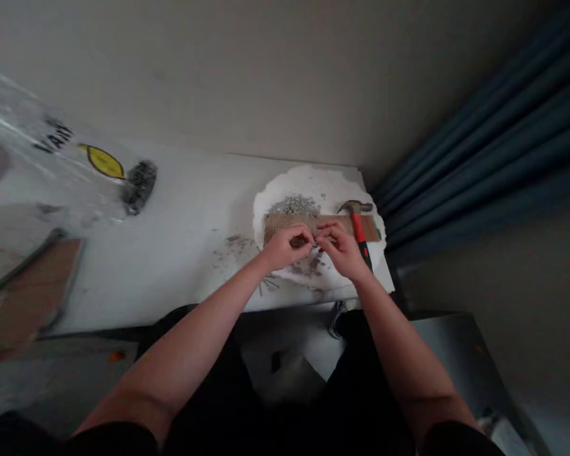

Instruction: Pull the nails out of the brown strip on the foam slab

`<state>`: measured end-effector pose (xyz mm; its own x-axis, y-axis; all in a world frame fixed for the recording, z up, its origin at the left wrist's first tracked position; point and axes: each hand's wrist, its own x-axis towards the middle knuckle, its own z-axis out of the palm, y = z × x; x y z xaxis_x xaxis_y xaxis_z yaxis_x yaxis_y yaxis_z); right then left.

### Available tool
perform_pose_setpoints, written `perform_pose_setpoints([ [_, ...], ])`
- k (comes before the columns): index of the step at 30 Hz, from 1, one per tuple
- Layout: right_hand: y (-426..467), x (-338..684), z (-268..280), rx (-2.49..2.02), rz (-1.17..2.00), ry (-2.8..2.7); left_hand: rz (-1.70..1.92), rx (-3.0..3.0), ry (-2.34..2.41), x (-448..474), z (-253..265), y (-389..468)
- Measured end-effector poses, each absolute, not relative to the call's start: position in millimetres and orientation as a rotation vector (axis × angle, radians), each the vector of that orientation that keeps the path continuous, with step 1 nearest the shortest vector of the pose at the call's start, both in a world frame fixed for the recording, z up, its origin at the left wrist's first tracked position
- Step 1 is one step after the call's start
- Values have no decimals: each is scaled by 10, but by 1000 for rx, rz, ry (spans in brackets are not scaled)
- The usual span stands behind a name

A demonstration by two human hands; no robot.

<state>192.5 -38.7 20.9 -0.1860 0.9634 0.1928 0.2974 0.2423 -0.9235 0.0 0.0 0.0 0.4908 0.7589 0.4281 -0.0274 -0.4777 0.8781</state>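
Observation:
My left hand [291, 246] and my right hand [341, 248] meet fingertip to fingertip over a wooden board [279, 223]. Both are closed in a pinch, and whatever lies between the fingertips is too small to make out. The board rests on a round white mat [262, 201] with an uneven edge. A claw hammer [358, 229] with a red and black handle lies across the board's right end, beside my right hand. Behind the board is a heap of grey fragments [297, 204]. Dark crumbs [311, 265] are scattered below my hands.
On the white table [171, 253], thin sticks or nails [268, 283] lie near the front edge. Clear plastic wrap [33, 145] with a yellow mark and a dark bundle [140, 185] is at the left, near a brown board [38, 291]. A blue curtain [494, 133] hangs at the right.

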Motion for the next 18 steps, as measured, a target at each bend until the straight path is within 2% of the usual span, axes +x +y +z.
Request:
perform_pose_setpoints([
  [18, -406, 1923, 261, -1218, 901, -1680, 1088, 1972, 619, -51, 113, -11],
])
